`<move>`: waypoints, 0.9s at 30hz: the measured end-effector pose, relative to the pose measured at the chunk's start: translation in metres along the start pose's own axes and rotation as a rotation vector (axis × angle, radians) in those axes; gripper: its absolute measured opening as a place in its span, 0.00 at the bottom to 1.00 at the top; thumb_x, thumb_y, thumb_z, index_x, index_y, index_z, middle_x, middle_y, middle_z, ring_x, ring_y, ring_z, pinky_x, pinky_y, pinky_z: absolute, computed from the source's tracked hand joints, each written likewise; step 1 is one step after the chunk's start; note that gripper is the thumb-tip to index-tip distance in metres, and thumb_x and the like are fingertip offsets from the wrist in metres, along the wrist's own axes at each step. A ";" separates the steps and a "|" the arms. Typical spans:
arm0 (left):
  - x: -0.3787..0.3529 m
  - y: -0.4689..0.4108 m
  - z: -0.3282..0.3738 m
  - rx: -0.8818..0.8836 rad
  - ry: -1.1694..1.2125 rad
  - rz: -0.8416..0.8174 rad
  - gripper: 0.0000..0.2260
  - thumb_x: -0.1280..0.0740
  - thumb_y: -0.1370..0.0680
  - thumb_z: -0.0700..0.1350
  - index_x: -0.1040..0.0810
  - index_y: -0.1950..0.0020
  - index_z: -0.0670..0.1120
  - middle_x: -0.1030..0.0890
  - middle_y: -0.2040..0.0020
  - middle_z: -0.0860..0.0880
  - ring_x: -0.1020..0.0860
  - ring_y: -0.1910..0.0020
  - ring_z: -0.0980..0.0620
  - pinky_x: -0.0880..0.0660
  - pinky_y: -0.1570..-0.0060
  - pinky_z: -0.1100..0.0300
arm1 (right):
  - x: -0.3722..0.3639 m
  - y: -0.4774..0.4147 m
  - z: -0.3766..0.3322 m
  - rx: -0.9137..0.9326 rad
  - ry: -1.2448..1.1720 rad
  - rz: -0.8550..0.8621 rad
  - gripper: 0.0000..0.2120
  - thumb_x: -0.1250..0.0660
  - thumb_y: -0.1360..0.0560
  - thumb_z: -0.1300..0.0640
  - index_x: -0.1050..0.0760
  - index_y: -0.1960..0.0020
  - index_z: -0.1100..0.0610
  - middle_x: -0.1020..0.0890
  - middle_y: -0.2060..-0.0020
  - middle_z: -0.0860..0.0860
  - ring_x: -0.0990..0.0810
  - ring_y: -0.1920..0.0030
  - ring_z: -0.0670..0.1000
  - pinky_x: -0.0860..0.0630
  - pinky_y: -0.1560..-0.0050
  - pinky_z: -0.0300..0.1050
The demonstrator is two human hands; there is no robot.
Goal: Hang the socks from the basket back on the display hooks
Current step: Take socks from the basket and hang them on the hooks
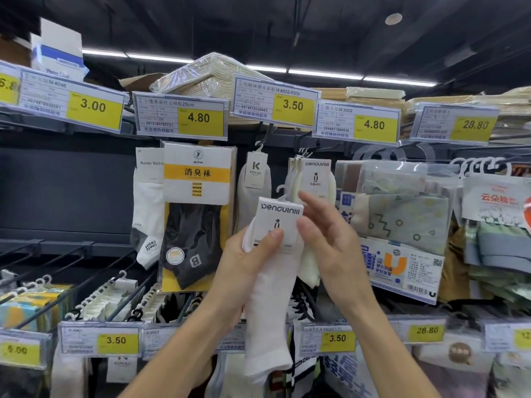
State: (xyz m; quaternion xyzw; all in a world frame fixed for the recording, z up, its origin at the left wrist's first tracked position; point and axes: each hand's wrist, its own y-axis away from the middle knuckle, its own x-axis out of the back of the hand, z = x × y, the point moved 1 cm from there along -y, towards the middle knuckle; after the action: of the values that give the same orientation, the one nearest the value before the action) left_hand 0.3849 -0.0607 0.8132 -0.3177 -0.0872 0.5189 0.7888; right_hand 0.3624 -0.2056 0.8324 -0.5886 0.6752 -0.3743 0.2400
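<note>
Two bare hands are lifting a white sock pair with a penguin-printed card: left hand is pinching its card, right hand's fingers are spreading apart beside it.

Bright ceiling strip lights, plastic glare, edges bent and blurred.

The held sock card read "penguin"; the hung pair's card just above matched; price tag overhead read 3.50.
</note>
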 end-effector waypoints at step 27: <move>0.004 0.011 -0.037 -0.062 -1.325 -0.294 0.17 0.48 0.25 0.66 0.25 0.51 0.59 0.22 0.54 0.62 0.22 0.54 0.61 0.23 0.52 0.55 | 0.036 -0.109 0.034 -0.171 0.369 0.264 0.20 0.38 0.20 0.60 0.30 0.29 0.50 0.21 0.41 0.47 0.21 0.47 0.42 0.20 0.44 0.45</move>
State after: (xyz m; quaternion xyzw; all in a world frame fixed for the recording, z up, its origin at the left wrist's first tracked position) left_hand 0.3959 -0.0693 0.7765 0.0600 -0.6092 0.4886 0.6217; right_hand 0.4491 -0.2509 0.9017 -0.4351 0.8079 -0.3824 0.1087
